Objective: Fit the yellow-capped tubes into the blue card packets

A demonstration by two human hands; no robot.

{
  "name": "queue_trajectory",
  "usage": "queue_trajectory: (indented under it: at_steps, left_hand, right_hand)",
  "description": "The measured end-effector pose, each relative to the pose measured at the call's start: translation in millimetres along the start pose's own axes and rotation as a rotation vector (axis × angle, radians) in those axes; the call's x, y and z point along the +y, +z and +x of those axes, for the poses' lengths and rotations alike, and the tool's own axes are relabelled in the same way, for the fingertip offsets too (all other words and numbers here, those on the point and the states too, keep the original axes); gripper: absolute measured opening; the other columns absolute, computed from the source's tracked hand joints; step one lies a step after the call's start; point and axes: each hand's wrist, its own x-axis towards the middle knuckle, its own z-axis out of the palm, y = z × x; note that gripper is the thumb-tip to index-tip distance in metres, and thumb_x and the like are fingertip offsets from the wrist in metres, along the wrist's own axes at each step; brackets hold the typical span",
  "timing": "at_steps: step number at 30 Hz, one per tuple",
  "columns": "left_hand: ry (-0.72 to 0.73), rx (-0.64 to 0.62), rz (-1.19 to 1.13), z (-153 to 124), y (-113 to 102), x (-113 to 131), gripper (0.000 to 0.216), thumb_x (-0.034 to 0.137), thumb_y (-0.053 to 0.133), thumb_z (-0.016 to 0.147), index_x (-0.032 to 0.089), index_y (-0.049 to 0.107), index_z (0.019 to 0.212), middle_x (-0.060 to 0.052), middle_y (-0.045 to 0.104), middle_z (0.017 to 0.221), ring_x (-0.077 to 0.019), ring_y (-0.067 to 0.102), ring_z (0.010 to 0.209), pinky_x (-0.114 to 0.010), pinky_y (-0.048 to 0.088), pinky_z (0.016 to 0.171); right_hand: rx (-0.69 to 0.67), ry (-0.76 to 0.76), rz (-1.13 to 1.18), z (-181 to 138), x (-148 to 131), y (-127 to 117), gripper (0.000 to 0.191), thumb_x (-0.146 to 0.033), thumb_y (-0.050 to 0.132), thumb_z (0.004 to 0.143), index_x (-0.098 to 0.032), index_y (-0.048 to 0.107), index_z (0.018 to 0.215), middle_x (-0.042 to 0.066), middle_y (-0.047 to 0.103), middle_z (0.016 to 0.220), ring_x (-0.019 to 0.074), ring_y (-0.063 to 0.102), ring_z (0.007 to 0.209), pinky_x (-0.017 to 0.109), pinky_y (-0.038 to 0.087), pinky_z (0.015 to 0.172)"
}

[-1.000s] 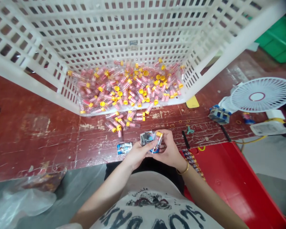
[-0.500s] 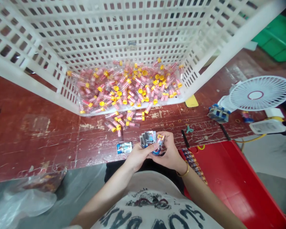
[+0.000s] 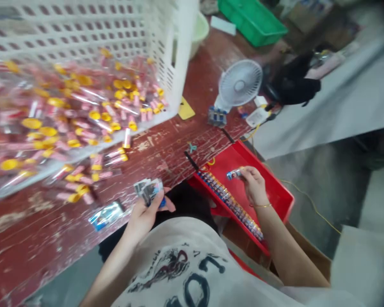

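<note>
A flat, shiny blue-and-silver packet lies on the worn red tabletop, the left hand grips fanned grey-and-blue printed wrappers, and the right hand pinches a small blue-and-white tube above the red plastic tray.

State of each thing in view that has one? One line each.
Left hand: closed on fanned packets
Right hand: pinching small blue-and-white item over red tray
Red tray: partly filled, packed row along one side
Yellow-capped tubes: heaped in white basket, several loose on table
Shiny packet: lying on table
Fan: on or off, can't tell
</note>
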Motion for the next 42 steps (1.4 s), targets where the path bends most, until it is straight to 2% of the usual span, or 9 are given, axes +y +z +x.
queue_trajectory:
  at_steps: [3,5,11,21,27,31,35,39,42]
  left_hand:
    - [-0.079,-0.130,0.007,-3,3,-11,0.035,0.047,0.058,0.083,0.016,0.065,0.097,-0.007,0.071,0.082,-0.0228,0.066,0.085,-0.036,0.053,0.080]
    - [-0.130,-0.179,-0.042,-7,6,-18,0.034,0.046,0.059,0.083,0.017,0.064,0.100,-0.007,0.070,0.091,-0.0233,0.065,0.090,-0.037,0.052,0.084]
    - [-0.200,-0.192,-0.113,-10,11,-21,0.033,0.040,0.059,0.084,0.019,0.059,0.110,-0.002,0.065,0.076,-0.0204,0.063,0.078,-0.034,0.052,0.077]
    - [-0.200,-0.131,-0.247,-8,11,-18,0.026,0.031,0.059,0.082,0.018,0.060,0.105,-0.004,0.067,0.081,-0.0206,0.063,0.081,-0.033,0.053,0.071]
    - [-0.206,-0.092,-0.220,-13,9,-10,0.037,0.033,0.062,0.080,0.015,0.060,0.112,-0.008,0.068,0.092,-0.0212,0.063,0.080,-0.037,0.057,0.066]
    - [-0.176,-0.047,-0.166,-14,-3,-5,0.041,0.041,0.066,0.078,0.012,0.063,0.108,-0.014,0.071,0.097,-0.0242,0.067,0.084,-0.036,0.057,0.066]
    - [-0.125,0.145,-0.233,-16,-19,-3,0.041,0.037,0.078,0.067,0.012,0.068,0.096,-0.013,0.073,0.091,-0.0227,0.069,0.079,-0.030,0.057,0.062]
    - [-0.069,0.333,-0.324,-27,-32,-1,0.037,0.036,0.082,0.061,0.012,0.069,0.087,-0.008,0.072,0.076,-0.0196,0.068,0.071,-0.028,0.057,0.057]
    - [-0.048,0.394,-0.377,-36,-41,1,0.039,0.041,0.080,0.062,0.012,0.069,0.087,-0.009,0.073,0.078,-0.0215,0.068,0.074,-0.031,0.057,0.060]
  right_hand:
    - [0.139,0.156,-0.160,6,59,-68,0.029,-0.042,0.067,0.075,-0.016,0.053,0.073,0.000,0.058,0.069,0.0118,0.056,0.063,0.027,0.050,0.063]
    - [0.121,0.292,-0.256,-1,93,-87,0.026,-0.036,0.064,0.082,-0.013,0.055,0.073,-0.001,0.057,0.067,0.0096,0.055,0.059,0.025,0.049,0.058]
    - [-0.116,0.577,-0.415,-11,150,-72,0.019,-0.029,0.055,0.091,-0.013,0.060,0.099,0.003,0.063,0.091,0.0112,0.061,0.074,0.027,0.054,0.066]
    - [-0.130,0.648,-0.587,-4,144,-81,0.024,-0.031,0.054,0.091,-0.013,0.057,0.108,0.004,0.063,0.094,0.0116,0.062,0.074,0.027,0.054,0.064]
    - [-0.031,0.290,-0.691,-8,103,-61,0.013,-0.016,0.058,0.080,-0.013,0.057,0.092,0.004,0.060,0.077,0.0165,0.060,0.071,0.032,0.051,0.068]
    - [-0.204,-0.193,-0.608,-1,33,-1,0.017,-0.013,0.053,0.075,-0.020,0.056,0.091,0.005,0.060,0.088,0.0199,0.059,0.084,0.034,0.048,0.082]
    - [-0.492,-0.926,-0.439,-12,-52,124,0.015,-0.012,0.050,0.079,-0.022,0.055,0.089,0.007,0.062,0.093,0.0223,0.058,0.092,0.037,0.047,0.085]
    - [-0.811,-1.152,-0.437,-43,-95,254,0.023,-0.011,0.048,0.082,-0.019,0.057,0.102,0.009,0.062,0.106,0.0226,0.055,0.104,0.038,0.044,0.095]
    - [-0.887,-1.158,-0.461,-54,-89,306,0.028,-0.011,0.051,0.081,-0.015,0.057,0.108,0.014,0.058,0.115,0.0263,0.052,0.108,0.044,0.042,0.097]
